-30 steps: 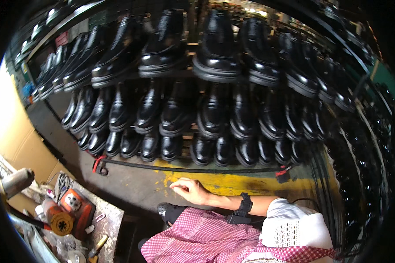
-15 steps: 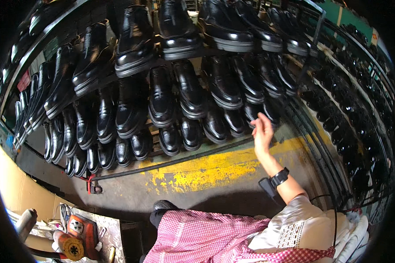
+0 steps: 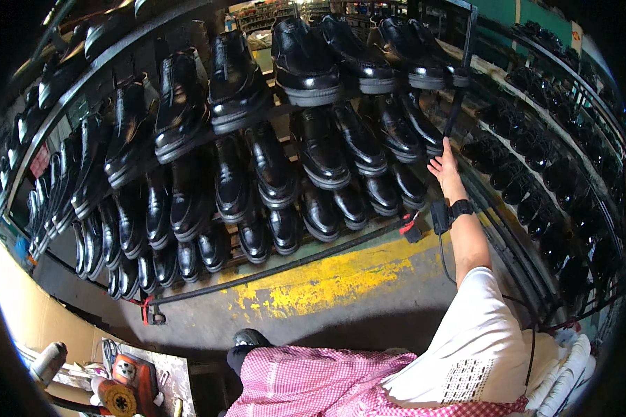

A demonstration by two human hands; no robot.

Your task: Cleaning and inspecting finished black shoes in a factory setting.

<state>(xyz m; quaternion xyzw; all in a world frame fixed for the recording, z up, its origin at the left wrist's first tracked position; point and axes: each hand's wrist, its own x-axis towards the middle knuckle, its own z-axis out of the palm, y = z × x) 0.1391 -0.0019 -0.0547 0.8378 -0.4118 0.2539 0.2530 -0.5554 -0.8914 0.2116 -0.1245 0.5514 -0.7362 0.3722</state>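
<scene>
My right hand [image 3: 446, 170] is stretched forward at the right end of a wheeled shoe rack, palm turned to the left. Its fingers are apart and hold nothing that I can see. The fingertips are next to the rack's dark end post [image 3: 455, 111] and the toe of a black leather shoe [image 3: 421, 125] on the middle tier; whether they touch either, I cannot make out. Glossy black shoes with thick soles stand in rows on several tiers of the rack. A black band with a small dark box [image 3: 440, 217] sits at my right wrist. My left hand is out of view.
A red-marked caster [image 3: 412, 228] is under the rack's right end, another [image 3: 153, 311] at its left. More racks of black shoes [image 3: 522, 153] line the right side. A bench [image 3: 177, 368] with an orange machine [image 3: 135, 375] stands lower left. Worn yellow paint [image 3: 313, 285] marks the floor.
My right hand has moved forward and right to the rack's end. The rack appears turned, its right end sitting differently, and the right caster now shows. The view has shifted too.
</scene>
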